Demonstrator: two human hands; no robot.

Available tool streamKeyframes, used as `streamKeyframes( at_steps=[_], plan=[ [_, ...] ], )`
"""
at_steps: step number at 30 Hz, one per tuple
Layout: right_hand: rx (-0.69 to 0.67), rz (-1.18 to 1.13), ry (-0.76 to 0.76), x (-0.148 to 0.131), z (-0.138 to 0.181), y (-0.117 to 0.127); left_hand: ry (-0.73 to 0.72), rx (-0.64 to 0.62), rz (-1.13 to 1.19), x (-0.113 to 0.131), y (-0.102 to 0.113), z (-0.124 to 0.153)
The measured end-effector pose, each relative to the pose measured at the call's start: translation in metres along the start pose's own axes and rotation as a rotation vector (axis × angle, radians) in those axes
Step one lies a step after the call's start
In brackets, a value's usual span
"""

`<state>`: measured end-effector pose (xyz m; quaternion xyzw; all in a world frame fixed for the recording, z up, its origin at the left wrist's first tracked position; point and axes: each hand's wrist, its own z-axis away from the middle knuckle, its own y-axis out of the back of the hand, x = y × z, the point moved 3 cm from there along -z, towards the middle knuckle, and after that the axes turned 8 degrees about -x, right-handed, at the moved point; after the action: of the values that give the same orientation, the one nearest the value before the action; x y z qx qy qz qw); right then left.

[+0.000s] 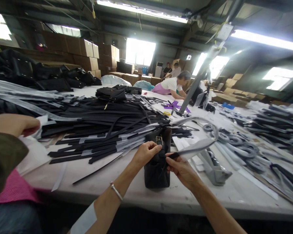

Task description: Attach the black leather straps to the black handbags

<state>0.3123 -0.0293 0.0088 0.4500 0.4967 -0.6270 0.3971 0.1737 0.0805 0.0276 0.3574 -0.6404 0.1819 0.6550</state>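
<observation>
A small black handbag (156, 178) stands upright at the near edge of the table, with a gold-coloured buckle (159, 140) on its side. My left hand (146, 154) is closed, thumb and fingers pinching the buckle tab (162, 152) just under that buckle. On the right of the bag, my right hand (179, 169) pinches the dark end of a strap (197, 147). Pale translucent wrapping covers most of this strap, which loops up and back behind the bag. Whether the strap end passes through the buckle is hidden by my fingers.
Many black straps (104, 113) lie piled at left, with black bags (111, 94) behind. Wrapped strap coils (249, 156) cover the right side. A slanted metal post (195, 84) rises beyond. A co-worker's hand (14, 125) is at far left; another person (172, 84) leans over the table.
</observation>
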Motion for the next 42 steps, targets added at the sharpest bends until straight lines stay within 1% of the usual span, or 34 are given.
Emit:
streamKeyframes(
  at_steps=[3, 6, 8, 11, 14, 17, 19, 22, 26, 29, 34, 38, 42],
  plan=[
    [-0.011, -0.002, 0.002, -0.002, -0.001, -0.004, -0.020, -0.068, 0.106, 0.016, -0.004, 0.004],
    [-0.008, 0.056, 0.025, -0.009, -0.001, -0.007, -0.089, -0.129, 0.338, 0.035, -0.007, 0.016],
    [-0.019, 0.106, 0.040, -0.019, 0.000, -0.009, -0.138, -0.192, 0.486, 0.047, -0.007, 0.024],
    [-0.054, 0.116, 0.078, -0.040, 0.003, -0.013, -0.173, -0.260, 0.537, 0.060, 0.000, 0.035],
    [-0.073, 0.070, 0.107, -0.061, 0.005, -0.019, -0.188, -0.269, 0.551, 0.062, 0.015, 0.043],
    [-0.082, 0.002, 0.079, -0.069, 0.004, -0.027, -0.205, -0.216, 0.515, 0.055, 0.031, 0.053],
    [-0.097, -0.035, 0.041, -0.067, 0.002, -0.034, -0.221, -0.146, 0.493, 0.050, 0.039, 0.063],
    [-0.115, -0.071, 0.010, -0.063, -0.002, -0.047, -0.217, -0.062, 0.512, 0.048, 0.044, 0.078],
    [-0.080, -0.089, 0.004, -0.062, -0.007, -0.060, -0.197, -0.014, 0.609, 0.052, 0.043, 0.096],
    [-0.043, -0.042, 0.018, -0.061, -0.008, -0.067, -0.206, -0.001, 0.656, 0.053, 0.038, 0.108],
    [-0.034, 0.032, 0.058, -0.059, -0.003, -0.076, -0.244, 0.098, 0.560, 0.053, 0.034, 0.126],
    [-0.046, -0.036, 0.044, -0.063, 0.002, -0.080, -0.252, 0.137, 0.579, 0.052, 0.032, 0.127],
    [-0.082, -0.148, -0.017, -0.066, 0.005, -0.082, -0.339, 0.237, 0.581, 0.046, 0.031, 0.124]
  ],
)
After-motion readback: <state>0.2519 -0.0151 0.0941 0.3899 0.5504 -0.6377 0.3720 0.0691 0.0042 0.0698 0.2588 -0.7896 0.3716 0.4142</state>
